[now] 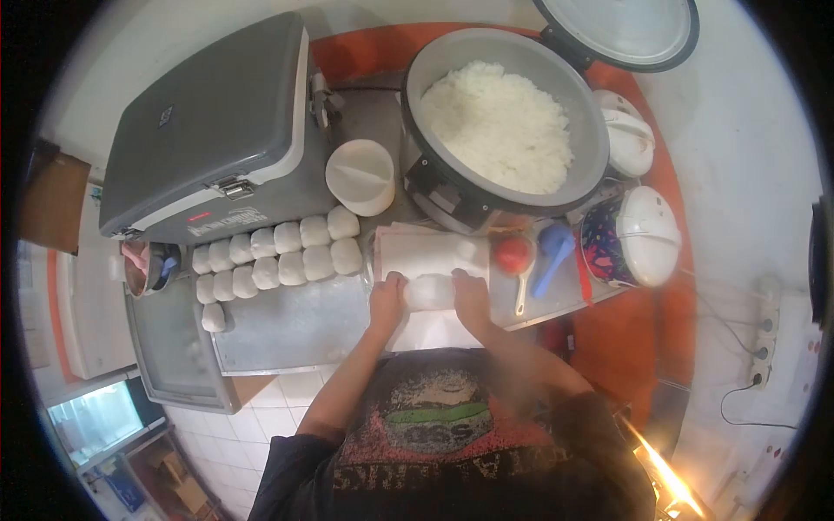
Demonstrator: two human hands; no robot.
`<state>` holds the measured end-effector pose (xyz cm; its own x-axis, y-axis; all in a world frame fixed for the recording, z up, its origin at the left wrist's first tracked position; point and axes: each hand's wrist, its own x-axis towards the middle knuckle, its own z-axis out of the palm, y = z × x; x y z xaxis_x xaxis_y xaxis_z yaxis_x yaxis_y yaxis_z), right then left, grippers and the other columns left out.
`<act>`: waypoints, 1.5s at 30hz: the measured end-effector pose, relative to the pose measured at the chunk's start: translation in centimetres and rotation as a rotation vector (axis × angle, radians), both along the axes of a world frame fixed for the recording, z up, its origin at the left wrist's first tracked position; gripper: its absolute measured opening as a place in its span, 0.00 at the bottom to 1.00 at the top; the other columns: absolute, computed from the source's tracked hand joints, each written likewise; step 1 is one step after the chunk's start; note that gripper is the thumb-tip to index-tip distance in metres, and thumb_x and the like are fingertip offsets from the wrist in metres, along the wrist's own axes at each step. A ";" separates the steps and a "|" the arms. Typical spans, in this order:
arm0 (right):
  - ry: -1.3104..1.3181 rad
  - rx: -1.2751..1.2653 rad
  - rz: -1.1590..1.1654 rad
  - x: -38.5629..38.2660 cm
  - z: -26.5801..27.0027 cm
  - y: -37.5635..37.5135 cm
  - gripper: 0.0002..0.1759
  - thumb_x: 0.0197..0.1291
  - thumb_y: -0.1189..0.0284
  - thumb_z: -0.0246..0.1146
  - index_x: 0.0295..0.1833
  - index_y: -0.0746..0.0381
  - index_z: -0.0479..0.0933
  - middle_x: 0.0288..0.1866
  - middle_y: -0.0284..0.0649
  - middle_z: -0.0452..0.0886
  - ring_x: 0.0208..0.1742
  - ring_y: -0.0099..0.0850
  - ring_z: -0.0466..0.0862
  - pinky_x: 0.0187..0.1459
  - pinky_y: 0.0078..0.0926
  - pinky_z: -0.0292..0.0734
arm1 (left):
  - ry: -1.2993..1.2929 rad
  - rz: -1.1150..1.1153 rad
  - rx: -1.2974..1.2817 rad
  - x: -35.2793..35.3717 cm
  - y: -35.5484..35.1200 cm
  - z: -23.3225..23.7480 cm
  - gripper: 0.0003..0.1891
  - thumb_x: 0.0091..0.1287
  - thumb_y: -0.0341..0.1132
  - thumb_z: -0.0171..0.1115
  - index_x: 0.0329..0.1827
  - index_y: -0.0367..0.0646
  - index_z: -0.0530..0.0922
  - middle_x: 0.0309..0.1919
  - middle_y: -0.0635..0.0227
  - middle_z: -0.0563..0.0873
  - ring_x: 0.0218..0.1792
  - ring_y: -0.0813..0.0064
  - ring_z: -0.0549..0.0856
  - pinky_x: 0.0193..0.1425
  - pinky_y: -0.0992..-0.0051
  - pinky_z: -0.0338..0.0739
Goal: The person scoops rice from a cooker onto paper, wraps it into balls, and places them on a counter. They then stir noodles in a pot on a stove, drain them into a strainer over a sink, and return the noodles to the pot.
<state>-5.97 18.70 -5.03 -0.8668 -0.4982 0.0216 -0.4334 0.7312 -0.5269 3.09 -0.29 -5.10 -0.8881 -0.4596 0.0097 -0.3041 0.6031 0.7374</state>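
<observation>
My left hand (388, 304) and my right hand (470, 300) are closed on the two ends of a white paper parcel (426, 293) at the counter's front edge. Its contents are hidden. Beyond it lies a stack of pale wrapping paper (400, 249). To the left, similar rounded white parcels (265, 272) stand in two rows on a metal tray (291, 326), with a single one (213, 318) in front. Right of the paper are a red-headed ladle (512, 254) with a pale handle and a blue scoop (552, 247).
An open rice cooker (417, 87) full of white rice stands behind, its lid (630, 26) raised. A grey cool box (208, 113) is at left, beside a white tub (360, 178). Two lidded containers (638, 234) (625, 135) stand at right. A small metal pot (149, 269) sits far left.
</observation>
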 end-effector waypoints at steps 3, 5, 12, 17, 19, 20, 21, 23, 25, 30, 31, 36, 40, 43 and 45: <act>-0.043 -0.014 -0.078 0.6 -1.7 -0.4 0.14 0.58 0.74 0.60 0.50 0.59 0.78 0.38 0.49 0.83 0.43 0.49 0.81 0.43 0.46 0.73 | -0.007 -0.116 -0.134 0.1 -0.1 -0.7 0.03 0.64 0.29 0.58 0.39 0.43 0.79 0.26 0.52 0.82 0.32 0.49 0.83 0.40 0.54 0.74; 0.048 0.004 -0.052 0.8 -2.2 -0.3 0.13 0.57 0.74 0.60 0.49 0.59 0.78 0.41 0.48 0.83 0.46 0.48 0.81 0.45 0.46 0.74 | 0.025 -0.224 -0.177 -0.2 -0.2 0.0 0.03 0.61 0.27 0.59 0.37 0.44 0.79 0.28 0.54 0.82 0.33 0.52 0.83 0.39 0.56 0.74; 0.286 -0.048 0.059 1.6 -0.3 0.8 0.14 0.55 0.75 0.61 0.48 0.57 0.81 0.48 0.43 0.83 0.55 0.44 0.80 0.56 0.50 0.70 | 0.090 -0.416 -0.409 0.3 -1.2 3.1 0.06 0.55 0.29 0.60 0.36 0.45 0.81 0.36 0.64 0.80 0.42 0.60 0.79 0.49 0.60 0.73; 0.247 0.054 0.186 2.6 1.4 3.3 0.20 0.56 0.77 0.61 0.56 0.55 0.82 0.52 0.40 0.85 0.57 0.40 0.80 0.58 0.49 0.67 | 0.047 -0.567 -0.456 2.3 -2.0 3.6 0.12 0.56 0.33 0.61 0.43 0.46 0.84 0.41 0.67 0.81 0.46 0.59 0.77 0.55 0.59 0.70; 0.112 0.141 0.214 2.0 0.8 3.8 0.21 0.56 0.78 0.61 0.57 0.56 0.81 0.51 0.37 0.85 0.58 0.39 0.80 0.56 0.47 0.67 | 0.054 -0.590 -0.422 1.8 -2.8 1.9 0.11 0.56 0.33 0.62 0.42 0.48 0.86 0.41 0.69 0.82 0.46 0.60 0.77 0.55 0.60 0.70; 0.009 0.199 0.246 0.8 0.5 3.8 0.21 0.56 0.78 0.60 0.57 0.56 0.81 0.50 0.35 0.84 0.57 0.40 0.79 0.54 0.47 0.68 | 0.059 -0.601 -0.405 1.2 -3.2 1.0 0.11 0.57 0.33 0.62 0.42 0.49 0.86 0.42 0.69 0.82 0.46 0.60 0.77 0.54 0.60 0.70; -0.095 0.255 0.277 -0.3 0.1 3.6 0.21 0.56 0.78 0.60 0.56 0.57 0.81 0.49 0.32 0.84 0.57 0.41 0.79 0.52 0.46 0.69 | -0.030 -0.642 -0.353 0.4 -3.6 0.2 0.10 0.57 0.35 0.63 0.41 0.50 0.87 0.42 0.69 0.83 0.48 0.60 0.77 0.55 0.59 0.69; -0.162 0.129 0.209 -1.8 -1.1 2.7 0.18 0.54 0.77 0.63 0.52 0.58 0.80 0.45 0.37 0.82 0.53 0.42 0.81 0.50 0.45 0.71 | -0.209 -0.720 -0.248 -1.4 -4.6 -0.9 0.09 0.58 0.38 0.66 0.41 0.51 0.87 0.42 0.69 0.85 0.51 0.59 0.77 0.57 0.56 0.68; -0.199 0.064 0.105 -3.2 -1.1 1.4 0.13 0.52 0.77 0.64 0.46 0.59 0.80 0.41 0.41 0.81 0.50 0.43 0.82 0.48 0.44 0.73 | -0.326 -0.632 -0.192 -2.8 -4.2 -0.1 0.07 0.58 0.37 0.66 0.39 0.53 0.87 0.41 0.65 0.86 0.50 0.58 0.78 0.57 0.56 0.68; -0.014 0.373 0.061 -4.8 -1.2 -2.4 0.05 0.56 0.76 0.62 0.38 0.61 0.82 0.45 0.48 0.83 0.45 0.46 0.86 0.45 0.46 0.81 | -0.017 -0.268 -0.416 -4.0 -1.5 2.2 0.05 0.57 0.32 0.62 0.25 0.51 0.85 0.24 0.65 0.82 0.39 0.63 0.81 0.49 0.56 0.71; 0.030 0.467 0.121 -4.9 -0.8 -2.6 0.07 0.58 0.77 0.60 0.41 0.61 0.82 0.47 0.49 0.85 0.45 0.47 0.88 0.45 0.47 0.84 | 0.014 -0.300 -0.485 -3.9 -1.4 3.0 0.04 0.56 0.32 0.62 0.25 0.50 0.84 0.24 0.65 0.82 0.38 0.64 0.81 0.48 0.56 0.71; -0.174 0.378 -0.097 -3.7 -3.5 -2.4 0.12 0.61 0.67 0.60 0.40 0.63 0.83 0.40 0.53 0.85 0.45 0.50 0.86 0.48 0.47 0.80 | 0.100 -0.353 -0.664 -0.9 0.4 2.0 0.04 0.56 0.32 0.61 0.29 0.44 0.82 0.27 0.65 0.80 0.37 0.67 0.80 0.42 0.60 0.72; -0.342 0.242 -0.384 -0.2 4.1 -6.6 0.24 0.55 0.55 0.66 0.45 0.67 0.78 0.49 0.55 0.80 0.54 0.51 0.79 0.57 0.49 0.71 | 0.116 -0.340 -0.661 0.8 1.3 2.2 0.07 0.58 0.32 0.59 0.36 0.42 0.83 0.31 0.67 0.80 0.37 0.67 0.78 0.42 0.63 0.71; -0.297 0.237 -0.378 2.0 4.5 -7.5 0.36 0.49 0.53 0.72 0.55 0.68 0.72 0.58 0.58 0.74 0.60 0.53 0.75 0.61 0.50 0.69 | 0.092 -0.329 -0.608 1.7 1.2 1.4 0.09 0.59 0.32 0.61 0.42 0.43 0.83 0.38 0.66 0.80 0.39 0.64 0.76 0.46 0.62 0.70; -0.237 0.108 -0.323 3.0 2.9 -7.0 0.40 0.46 0.55 0.75 0.59 0.68 0.70 0.60 0.58 0.72 0.61 0.53 0.74 0.61 0.48 0.69 | 0.075 -0.319 -0.466 1.9 0.9 1.1 0.11 0.60 0.30 0.62 0.45 0.43 0.83 0.44 0.66 0.81 0.41 0.62 0.76 0.49 0.62 0.70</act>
